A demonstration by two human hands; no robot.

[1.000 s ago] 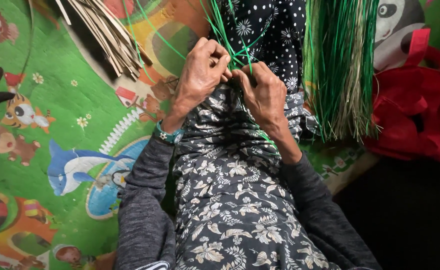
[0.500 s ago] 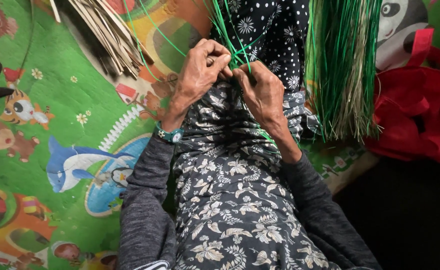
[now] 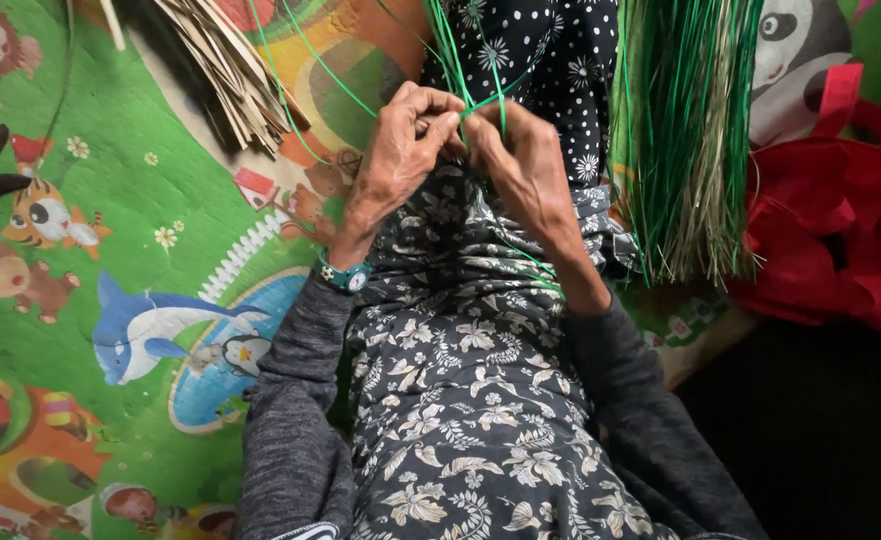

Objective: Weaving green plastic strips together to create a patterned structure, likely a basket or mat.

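Observation:
My left hand (image 3: 400,155) and my right hand (image 3: 525,165) meet over my lap, both pinching thin green strands (image 3: 460,70) that run up and away between the fingers. The fingertips touch at the strands' crossing point. A teal watch (image 3: 345,275) sits on my left wrist. My lap is covered by a dark floral dress (image 3: 460,400), and grey sleeves cover both forearms. A thick bundle of green and pale straw strips (image 3: 685,140) hangs just right of my right hand.
A colourful cartoon play mat (image 3: 110,300) covers the floor at left. A sheaf of dry tan strips (image 3: 230,70) lies at the upper left. A red bag (image 3: 840,210) sits at the right, beside a dark floor area.
Both hands stay together on the green strands, with only small finger shifts. The view has drifted slightly.

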